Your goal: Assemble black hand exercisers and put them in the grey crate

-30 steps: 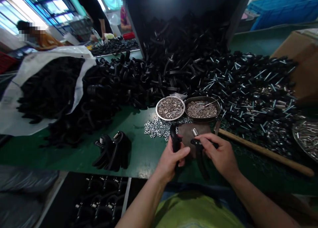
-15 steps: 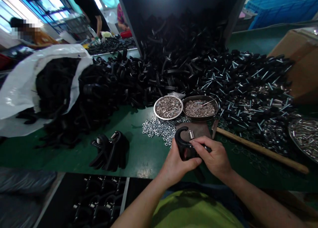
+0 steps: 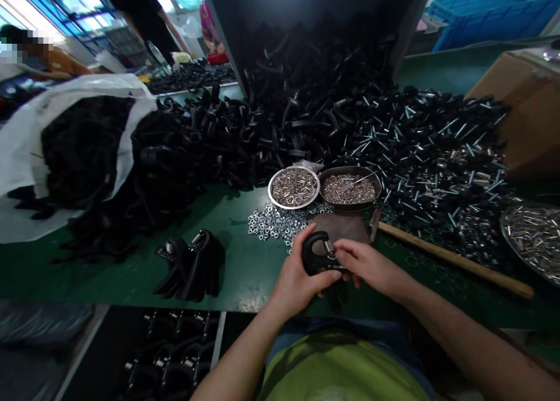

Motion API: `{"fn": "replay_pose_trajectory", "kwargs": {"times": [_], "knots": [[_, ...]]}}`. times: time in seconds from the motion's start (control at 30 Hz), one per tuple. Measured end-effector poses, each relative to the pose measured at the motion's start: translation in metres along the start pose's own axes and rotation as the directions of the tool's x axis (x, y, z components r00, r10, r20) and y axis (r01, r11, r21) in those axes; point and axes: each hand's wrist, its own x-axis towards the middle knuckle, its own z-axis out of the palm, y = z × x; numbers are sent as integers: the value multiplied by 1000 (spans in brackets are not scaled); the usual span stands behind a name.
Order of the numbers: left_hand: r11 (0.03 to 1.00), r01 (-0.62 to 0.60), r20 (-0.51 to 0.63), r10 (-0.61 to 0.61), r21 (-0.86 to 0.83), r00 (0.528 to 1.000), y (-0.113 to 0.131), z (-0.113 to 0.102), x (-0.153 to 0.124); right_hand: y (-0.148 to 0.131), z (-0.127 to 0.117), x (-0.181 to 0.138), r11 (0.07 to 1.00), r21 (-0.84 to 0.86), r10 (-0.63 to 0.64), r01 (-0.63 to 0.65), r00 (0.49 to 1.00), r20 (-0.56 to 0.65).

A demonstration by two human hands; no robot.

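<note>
Both my hands meet over the near edge of the green table (image 3: 245, 267). My left hand (image 3: 297, 281) is closed around a black hand-grip part (image 3: 315, 255) with a hooked top. My right hand (image 3: 367, 267) is closed on the same part from the right, its fingers pinching beside a small metal spring (image 3: 327, 247) that sits under the hook. A brown pad (image 3: 343, 226) lies on the table just beyond my hands.
Two metal dishes (image 3: 294, 188) (image 3: 350, 189) of small silver parts stand beyond the pad, with loose nuts (image 3: 273, 223) in front. Assembled black grips (image 3: 190, 267) lie at the left. Huge piles of black handles (image 3: 306, 104), a wooden stick (image 3: 455, 261) and a cardboard box (image 3: 525, 115) surround them. People work at the far left.
The two black pieces, held apart a second ago, are now joined in my hands. The spring's end has gone from standing free to sitting under the hook.
</note>
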Motion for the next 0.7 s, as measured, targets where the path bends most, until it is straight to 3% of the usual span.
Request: {"fn": "replay_pose_trajectory", "kwargs": {"times": [0.07,0.23,0.43,0.7], "knots": [[994,-53,10,52,93,999,-3,0,-1,-4,1,1,1000,-4,17,-16,996,86],[994,-73,-54,77,75,996,-12,4,-5,-11,10,-2,951,-302,-128,65,973,-193],[985,-110,-14,113,135,993,-16,7,-10,-16,8,-4,787,-613,-171,73,980,-103],[962,-221,100,207,163,973,-16,10,-6,-18,3,-8,712,-700,-111,54,993,-36]]}}
